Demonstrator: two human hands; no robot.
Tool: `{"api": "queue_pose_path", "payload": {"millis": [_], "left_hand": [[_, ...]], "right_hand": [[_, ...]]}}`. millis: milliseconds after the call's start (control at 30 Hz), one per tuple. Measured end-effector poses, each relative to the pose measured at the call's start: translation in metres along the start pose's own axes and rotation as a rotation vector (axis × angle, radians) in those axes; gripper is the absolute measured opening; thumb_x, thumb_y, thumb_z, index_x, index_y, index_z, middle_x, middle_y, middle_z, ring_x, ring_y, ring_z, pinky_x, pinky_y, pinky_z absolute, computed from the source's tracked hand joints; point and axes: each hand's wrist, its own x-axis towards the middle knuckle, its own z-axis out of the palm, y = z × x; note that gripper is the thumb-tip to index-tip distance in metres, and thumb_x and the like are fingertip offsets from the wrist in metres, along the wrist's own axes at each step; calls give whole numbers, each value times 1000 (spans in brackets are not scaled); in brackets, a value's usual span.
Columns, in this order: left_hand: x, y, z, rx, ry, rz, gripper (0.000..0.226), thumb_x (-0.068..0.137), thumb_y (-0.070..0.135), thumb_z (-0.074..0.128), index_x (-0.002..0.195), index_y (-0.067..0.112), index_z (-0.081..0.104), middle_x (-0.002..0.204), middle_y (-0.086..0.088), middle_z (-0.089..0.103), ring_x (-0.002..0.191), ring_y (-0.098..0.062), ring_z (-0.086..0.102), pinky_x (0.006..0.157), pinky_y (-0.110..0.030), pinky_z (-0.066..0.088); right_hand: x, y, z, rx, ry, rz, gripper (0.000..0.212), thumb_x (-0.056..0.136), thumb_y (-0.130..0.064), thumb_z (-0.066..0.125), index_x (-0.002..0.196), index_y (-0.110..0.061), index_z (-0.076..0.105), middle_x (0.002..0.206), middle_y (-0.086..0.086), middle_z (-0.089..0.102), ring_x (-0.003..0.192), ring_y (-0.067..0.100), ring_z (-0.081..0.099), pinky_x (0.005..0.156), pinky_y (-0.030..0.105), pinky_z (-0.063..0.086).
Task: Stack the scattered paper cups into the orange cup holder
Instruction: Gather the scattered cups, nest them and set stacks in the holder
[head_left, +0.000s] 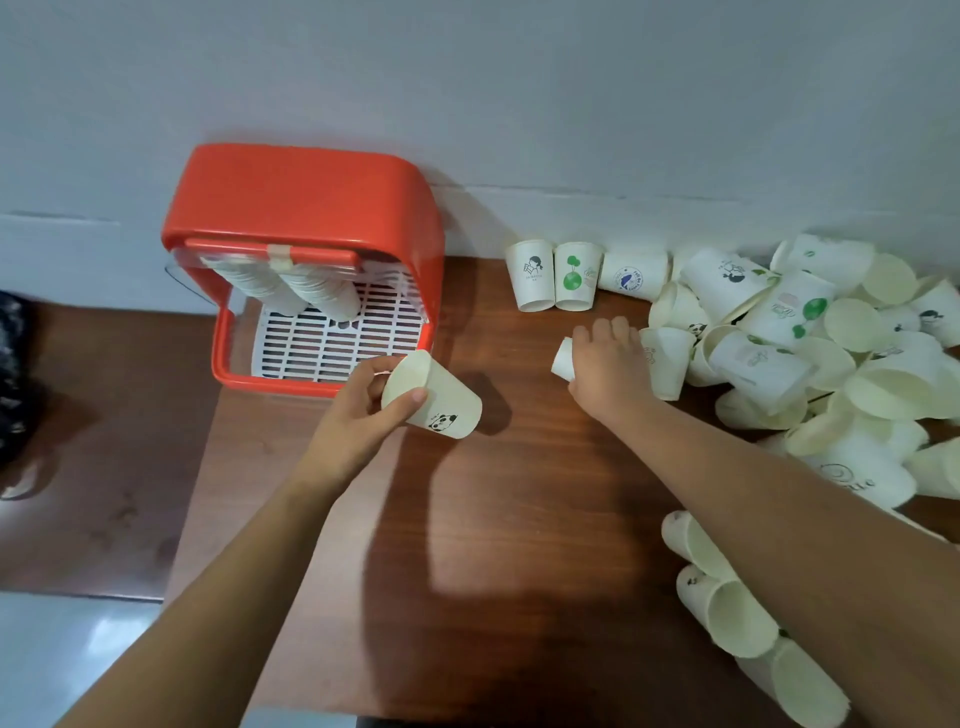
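left hand (374, 400) gripping a panda cup (434, 397) (tilted) just below the orange cup holder (301, 208); right hand (608, 364) closed over a white cup (562, 358) mid-frame on the bench (519, 519).

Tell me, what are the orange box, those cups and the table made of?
Orange cup holder: apparently glossy moulded plastic, with rounded corners and sheen. Cups, like the panda cup in the left hand: thin matte paper with printed pictures. Table: reddish-brown with wood grain; solid wood or laminate, unclear.
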Motion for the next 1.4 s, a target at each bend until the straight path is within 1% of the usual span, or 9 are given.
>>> {"api": "queue_pose_path", "payload": {"millis": [133, 267, 367, 633, 867, 1033, 1167, 1267, 1400], "left_hand": [[-9, 9, -36, 12, 53, 49, 66, 72, 51, 75, 126, 17, 55, 113, -5, 71, 114, -28, 63, 101, -56, 49], [-8, 15, -77, 36, 158, 125, 69, 74, 59, 77, 129, 23, 58, 126, -2, 65, 117, -27, 62, 102, -55, 48], [-5, 20, -98, 134, 230, 175, 54, 83, 49, 72, 131, 30, 59, 123, 6, 66, 111, -16, 64, 99, -40, 52], [47, 13, -98, 343, 190, 168, 66, 80, 33, 81, 134, 24, 45, 128, 3, 54, 115, -15, 55, 93, -31, 47], [87, -14, -86, 624, -34, 168, 76, 70, 28, 87, 134, 13, 49, 129, -5, 53, 112, -20, 53, 87, -28, 40], [93, -23, -83, 615, -170, 206, 84, 63, 40, 88, 134, 19, 49, 127, -3, 52, 113, -21, 53, 96, -45, 51], [89, -19, -93, 628, -155, 177, 90, 70, 46, 80, 146, 19, 40, 143, -7, 43, 132, -24, 42, 111, -45, 40], [69, -2, -107, 543, -140, 388, 79, 75, 44, 73, 144, 17, 44, 143, -3, 42, 134, -18, 40, 113, -35, 35], [38, 17, -116, 494, -512, 529, 78, 81, 30, 82, 147, 20, 43, 143, 10, 44, 135, -10, 42, 109, -34, 41]], "right_hand": [[-10, -21, -9, -21, -72, -33, 57, 72, -41, 74, 120, -15, 57, 117, 11, 52, 110, 32, 46, 92, 44, 36], [-27, -61, -29, 446, -126, -2, 66, 72, -40, 74, 128, -19, 45, 117, 8, 49, 103, 31, 54, 87, 45, 48], [-41, -92, -48, 761, -132, 53, 60, 75, -36, 73, 127, -24, 46, 117, 2, 50, 101, 22, 55, 84, 43, 50], [-68, -134, -69, 1056, -323, 332, 59, 88, -39, 64, 139, -21, 39, 124, -4, 55, 97, 12, 58, 62, 22, 46], [-73, -135, -74, 1020, -364, 377, 73, 82, -37, 70, 143, -18, 34, 129, 0, 53, 101, 13, 58, 72, 26, 48], [-66, -142, -81, 1114, -248, 422, 60, 82, -38, 72, 133, -24, 43, 123, -7, 53, 102, 10, 57, 79, 27, 50], [-62, -149, -93, 1160, -194, 363, 56, 83, -34, 74, 133, -28, 47, 119, -11, 52, 95, 3, 56, 72, 19, 46], [-57, -151, -104, 1169, -201, 270, 55, 82, -36, 75, 132, -30, 52, 120, -11, 56, 98, 1, 58, 70, 17, 44], [-46, -163, -127, 1185, -346, 111, 52, 82, -36, 76, 127, -30, 52, 112, -12, 57, 97, 6, 61, 73, 20, 49]]}}
